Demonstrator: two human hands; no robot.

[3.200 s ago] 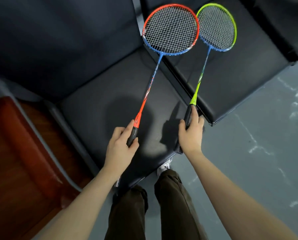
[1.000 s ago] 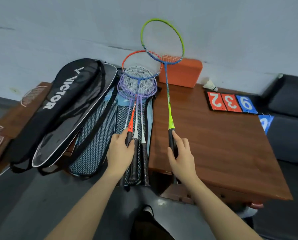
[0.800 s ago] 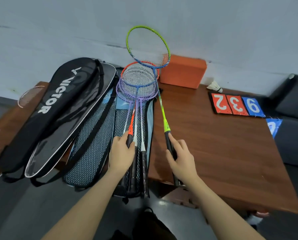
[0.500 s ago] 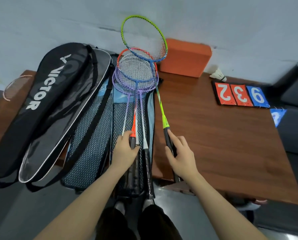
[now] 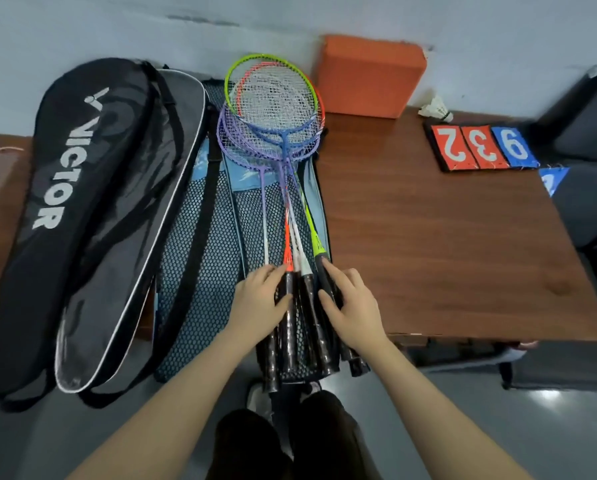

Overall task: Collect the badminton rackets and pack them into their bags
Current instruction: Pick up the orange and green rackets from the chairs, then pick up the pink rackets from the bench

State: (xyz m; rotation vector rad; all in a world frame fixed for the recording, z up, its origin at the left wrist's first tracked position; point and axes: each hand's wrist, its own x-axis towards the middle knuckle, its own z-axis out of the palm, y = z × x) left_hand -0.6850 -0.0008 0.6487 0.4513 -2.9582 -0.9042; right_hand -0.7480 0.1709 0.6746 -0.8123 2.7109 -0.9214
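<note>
Several rackets lie stacked on an open blue mesh bag [image 5: 203, 271] at the wooden table's left edge. The orange and blue racket [image 5: 287, 244] and the green and blue racket [image 5: 312, 233] rest on two purple rackets [image 5: 228, 143], heads towards the wall. My left hand [image 5: 259, 303] holds the orange racket's black handle, thumb across it. My right hand [image 5: 350, 306] holds the green racket's handle, which passes between thumb and fingers. A black Victor racket bag [image 5: 82, 202] lies to the left, partly over another bag.
The brown wooden table [image 5: 428, 237] stretches to the right. An orange block [image 5: 366, 77], a shuttlecock [image 5: 435, 109] and numbered score cards [image 5: 480, 147] sit near the wall. Dark seats [image 5: 588, 133] stand at the far right. My legs are below the table edge.
I carried both rackets from the black seats to the table. In the last second both came down flat onto the purple rackets, the green head swinging left over the stack.
</note>
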